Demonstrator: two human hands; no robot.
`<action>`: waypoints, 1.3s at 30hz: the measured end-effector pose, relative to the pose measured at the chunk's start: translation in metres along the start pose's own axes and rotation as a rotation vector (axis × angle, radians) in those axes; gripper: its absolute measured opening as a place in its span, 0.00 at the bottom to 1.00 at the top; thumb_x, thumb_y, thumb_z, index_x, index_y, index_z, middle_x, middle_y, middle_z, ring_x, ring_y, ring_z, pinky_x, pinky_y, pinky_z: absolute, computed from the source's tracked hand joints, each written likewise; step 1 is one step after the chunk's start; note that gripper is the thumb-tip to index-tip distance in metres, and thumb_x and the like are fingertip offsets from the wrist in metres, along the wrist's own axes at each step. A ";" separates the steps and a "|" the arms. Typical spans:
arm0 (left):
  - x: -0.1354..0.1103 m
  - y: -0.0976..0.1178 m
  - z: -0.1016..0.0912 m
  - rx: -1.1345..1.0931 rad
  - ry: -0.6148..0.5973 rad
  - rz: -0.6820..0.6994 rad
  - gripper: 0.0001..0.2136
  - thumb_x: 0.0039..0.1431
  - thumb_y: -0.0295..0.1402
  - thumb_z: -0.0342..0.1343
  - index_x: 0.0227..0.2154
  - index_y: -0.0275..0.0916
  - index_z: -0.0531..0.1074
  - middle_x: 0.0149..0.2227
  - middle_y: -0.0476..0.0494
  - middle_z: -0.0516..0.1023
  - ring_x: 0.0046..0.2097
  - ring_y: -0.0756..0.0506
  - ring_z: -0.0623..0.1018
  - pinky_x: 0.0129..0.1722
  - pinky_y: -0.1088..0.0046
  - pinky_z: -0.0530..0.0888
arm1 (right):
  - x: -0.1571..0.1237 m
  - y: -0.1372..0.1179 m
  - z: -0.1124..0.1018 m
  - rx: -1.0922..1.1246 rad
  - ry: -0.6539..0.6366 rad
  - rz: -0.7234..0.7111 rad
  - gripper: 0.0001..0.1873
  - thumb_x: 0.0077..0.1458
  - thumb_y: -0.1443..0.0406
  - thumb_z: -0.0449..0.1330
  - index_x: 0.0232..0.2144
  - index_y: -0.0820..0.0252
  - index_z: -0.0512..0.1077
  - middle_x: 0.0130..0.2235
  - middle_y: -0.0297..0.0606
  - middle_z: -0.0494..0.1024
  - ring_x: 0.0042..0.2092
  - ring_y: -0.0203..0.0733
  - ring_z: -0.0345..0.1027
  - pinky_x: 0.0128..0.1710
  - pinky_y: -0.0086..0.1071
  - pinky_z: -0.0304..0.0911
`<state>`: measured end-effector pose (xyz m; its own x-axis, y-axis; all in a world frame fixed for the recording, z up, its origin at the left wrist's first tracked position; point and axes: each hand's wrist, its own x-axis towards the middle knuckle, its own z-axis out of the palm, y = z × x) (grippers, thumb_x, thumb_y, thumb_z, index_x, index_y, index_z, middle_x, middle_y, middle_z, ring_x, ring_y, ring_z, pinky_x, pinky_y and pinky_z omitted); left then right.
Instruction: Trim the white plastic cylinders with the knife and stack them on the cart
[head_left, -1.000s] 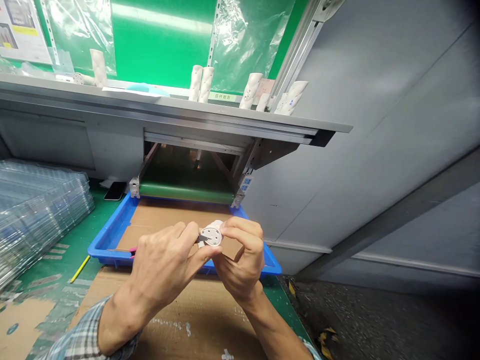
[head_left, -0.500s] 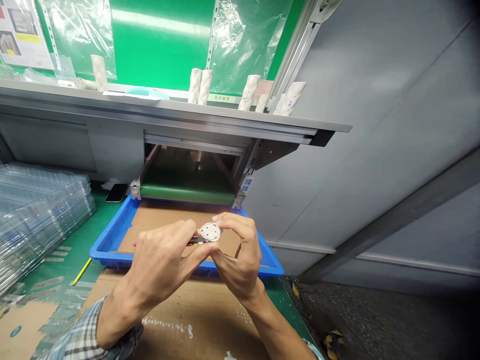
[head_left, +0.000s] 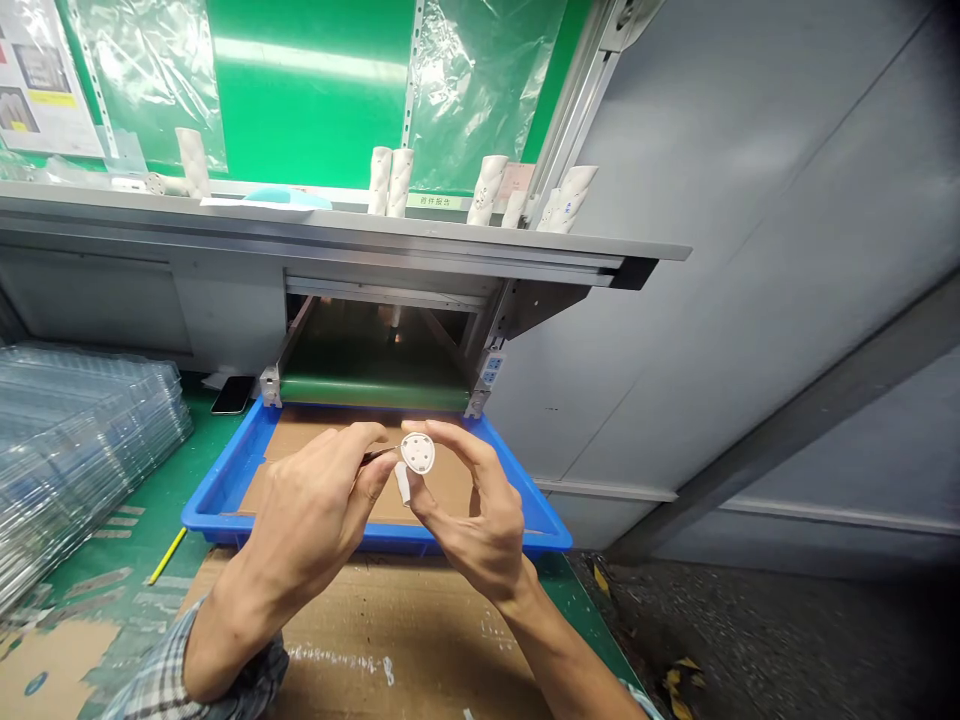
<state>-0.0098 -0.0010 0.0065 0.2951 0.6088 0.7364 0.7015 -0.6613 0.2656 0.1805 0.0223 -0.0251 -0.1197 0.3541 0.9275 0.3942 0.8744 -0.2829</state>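
Observation:
My right hand [head_left: 476, 500] pinches a small white plastic part [head_left: 418, 453] between thumb and fingers. Its round end, dotted with several small dark holes, faces me, and a short white stem hangs below. My left hand [head_left: 315, 510] is closed on a thin dark pointed tool [head_left: 371, 457]; most of it is hidden in the fingers, so its exact kind does not show. The tip reaches the left rim of the round end. Both hands are held over the near side of a blue tray [head_left: 217, 527] lined with cardboard.
A green conveyor belt [head_left: 375, 388] ends over the tray. Clear plastic trays [head_left: 90, 430] are stacked at left, near a phone [head_left: 234, 395] and a yellow stick [head_left: 167, 556]. Several white twisted tubes [head_left: 401, 183] stand on the shelf [head_left: 337, 228] above. Cardboard [head_left: 360, 620] covers the near bench.
The white part has turned, so its end looks rounder and the stem shows below it. My left hand has drawn back slightly left, with the tool tip at the rim.

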 end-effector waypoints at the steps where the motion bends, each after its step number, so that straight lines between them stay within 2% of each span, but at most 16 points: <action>1: 0.000 0.000 0.000 0.002 -0.001 0.000 0.14 0.81 0.39 0.42 0.46 0.42 0.72 0.40 0.49 0.83 0.38 0.47 0.81 0.34 0.71 0.71 | 0.000 0.000 0.000 0.010 0.000 0.002 0.30 0.60 0.75 0.67 0.62 0.56 0.68 0.55 0.44 0.83 0.55 0.47 0.80 0.57 0.41 0.78; 4: 0.000 0.000 0.001 -0.012 0.017 0.024 0.13 0.80 0.39 0.44 0.45 0.42 0.71 0.37 0.52 0.81 0.36 0.48 0.80 0.33 0.72 0.70 | 0.000 -0.001 0.001 0.051 -0.022 -0.009 0.29 0.60 0.76 0.65 0.61 0.57 0.67 0.54 0.45 0.83 0.54 0.47 0.80 0.55 0.41 0.79; 8: -0.001 -0.001 0.005 -0.052 0.047 0.069 0.09 0.79 0.39 0.48 0.45 0.43 0.71 0.39 0.53 0.83 0.37 0.49 0.81 0.35 0.73 0.71 | -0.001 -0.001 0.003 0.145 -0.082 -0.007 0.27 0.63 0.74 0.64 0.61 0.57 0.66 0.54 0.47 0.82 0.54 0.47 0.81 0.54 0.41 0.81; 13: 0.001 -0.001 0.004 -0.008 0.057 0.100 0.14 0.80 0.41 0.45 0.45 0.41 0.73 0.39 0.48 0.82 0.38 0.46 0.79 0.36 0.71 0.71 | -0.002 0.001 0.004 0.203 -0.089 0.025 0.23 0.66 0.73 0.65 0.60 0.55 0.69 0.53 0.45 0.83 0.54 0.46 0.81 0.55 0.41 0.80; 15: 0.002 -0.001 0.001 0.032 0.053 0.099 0.16 0.81 0.40 0.41 0.47 0.40 0.74 0.38 0.46 0.79 0.38 0.46 0.78 0.36 0.70 0.71 | -0.002 0.002 0.002 0.190 -0.071 0.020 0.21 0.66 0.73 0.65 0.58 0.55 0.71 0.54 0.45 0.81 0.55 0.47 0.80 0.56 0.43 0.80; 18: 0.002 0.000 -0.003 0.034 0.017 0.074 0.18 0.81 0.40 0.39 0.56 0.43 0.74 0.38 0.47 0.75 0.35 0.47 0.76 0.35 0.71 0.72 | -0.001 0.005 -0.002 0.163 -0.039 0.034 0.21 0.65 0.74 0.65 0.57 0.54 0.73 0.54 0.45 0.79 0.56 0.49 0.78 0.56 0.46 0.79; 23: -0.001 -0.001 -0.004 -0.031 0.023 0.108 0.14 0.80 0.34 0.46 0.60 0.45 0.72 0.43 0.46 0.78 0.41 0.47 0.77 0.40 0.71 0.73 | 0.000 0.008 -0.005 0.119 -0.014 0.024 0.23 0.64 0.76 0.65 0.58 0.53 0.73 0.53 0.44 0.79 0.57 0.48 0.76 0.58 0.47 0.76; 27: -0.003 -0.002 0.000 -0.041 0.053 0.160 0.17 0.77 0.30 0.52 0.65 0.45 0.69 0.44 0.45 0.79 0.43 0.46 0.75 0.45 0.69 0.72 | 0.001 0.007 -0.004 0.094 -0.001 0.011 0.24 0.63 0.77 0.65 0.57 0.54 0.73 0.53 0.43 0.79 0.56 0.47 0.76 0.58 0.45 0.76; 35: -0.004 -0.002 0.000 0.000 0.048 0.143 0.17 0.78 0.31 0.52 0.64 0.49 0.70 0.39 0.48 0.78 0.39 0.47 0.74 0.41 0.70 0.72 | 0.004 0.002 -0.005 0.012 -0.003 -0.021 0.23 0.64 0.76 0.65 0.57 0.53 0.74 0.52 0.43 0.80 0.54 0.48 0.78 0.56 0.46 0.79; 39: -0.005 -0.004 -0.001 -0.042 0.033 0.122 0.15 0.78 0.32 0.51 0.63 0.49 0.71 0.42 0.47 0.79 0.40 0.47 0.76 0.43 0.71 0.74 | 0.004 0.001 -0.007 -0.030 -0.011 -0.040 0.24 0.64 0.76 0.65 0.57 0.52 0.74 0.52 0.43 0.81 0.54 0.48 0.79 0.55 0.45 0.79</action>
<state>-0.0147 -0.0024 0.0025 0.3549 0.5087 0.7844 0.6334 -0.7479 0.1984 0.1869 0.0229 -0.0198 -0.1464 0.3226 0.9352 0.4156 0.8779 -0.2377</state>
